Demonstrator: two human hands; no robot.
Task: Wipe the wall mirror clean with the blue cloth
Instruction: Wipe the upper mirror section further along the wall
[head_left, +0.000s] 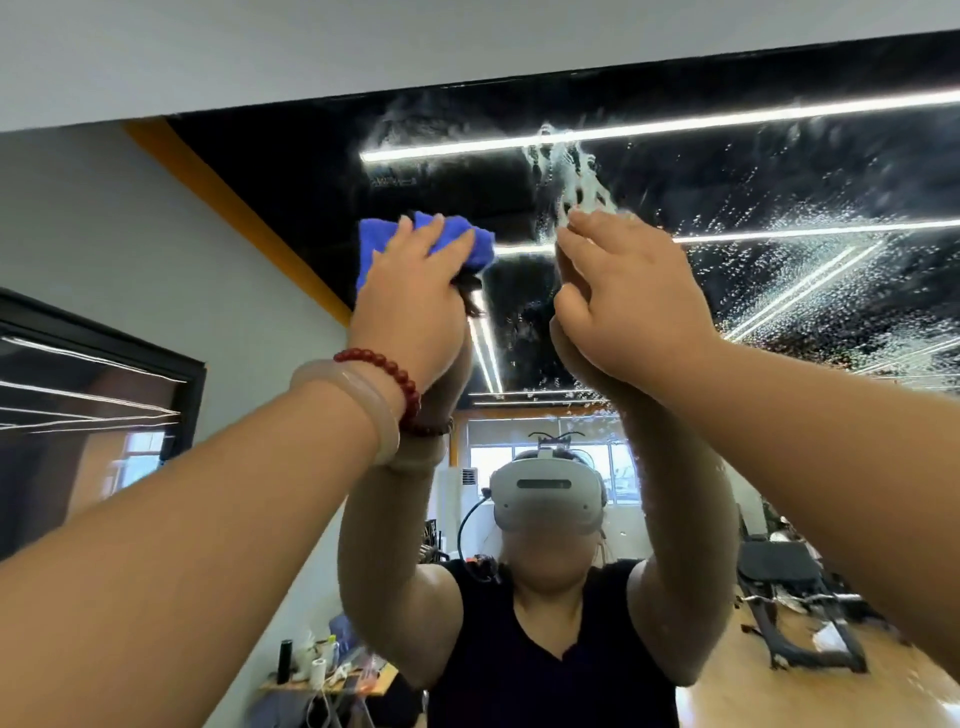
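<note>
L hand (410, 312) grips bunched blue cloth (375, 244), half hidden, near top edge of wall mirror (291, 171); R hand (634, 301), fingers straight, presses wet glass.

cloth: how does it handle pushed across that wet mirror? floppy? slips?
Likely floppy: cloth is bunched and creased under the left hand, so it may fold rather than slide flat. Probably light: one hand holds it up on the mirror. Droplets suggest it glides easily once damp.
</note>
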